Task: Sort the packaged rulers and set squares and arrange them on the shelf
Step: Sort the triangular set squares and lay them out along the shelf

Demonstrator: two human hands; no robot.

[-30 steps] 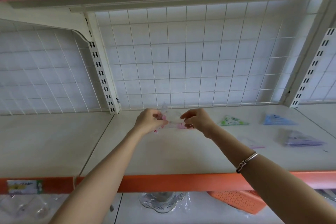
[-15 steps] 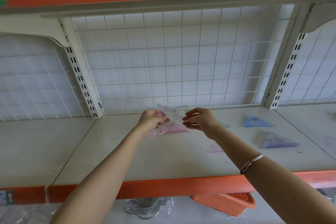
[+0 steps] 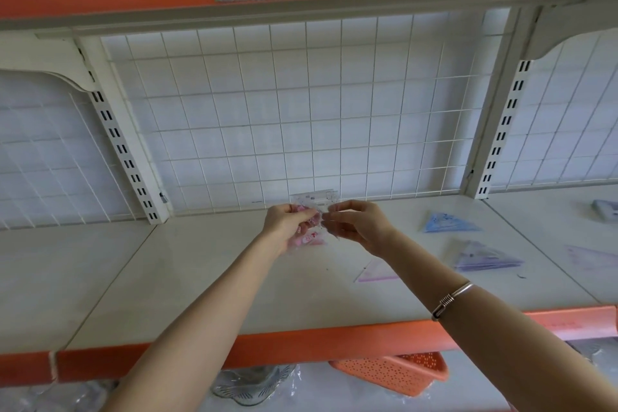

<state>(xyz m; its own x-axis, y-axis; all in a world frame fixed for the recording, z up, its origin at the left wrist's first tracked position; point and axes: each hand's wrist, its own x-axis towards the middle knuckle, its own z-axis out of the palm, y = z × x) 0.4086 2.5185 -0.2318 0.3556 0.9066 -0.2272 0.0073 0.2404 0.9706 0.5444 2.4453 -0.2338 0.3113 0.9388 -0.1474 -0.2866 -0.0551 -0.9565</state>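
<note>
From the head camera, we see both hands raised over the shelf point(image 3: 234, 278), close to the wire grid point(image 3: 301, 110) at its back. Between them is a clear packet with pink print point(image 3: 314, 201), held off the shelf board and tilted.

To do this step well, we should keep the crinkly film taut, read which kind it is, then lay it flat in its own spot. That spot should be apart from the blue set square point(image 3: 448, 223), the purple stack point(image 3: 481, 257) and the pale pink set square point(image 3: 378, 273) lying to the right.

The left hand point(image 3: 289, 227) has its fingers curled round the packet's left side. The right hand point(image 3: 357, 227) pinches the right edge between thumb and forefinger, its other fingers loosely bent and touching nothing we can make out.
</note>
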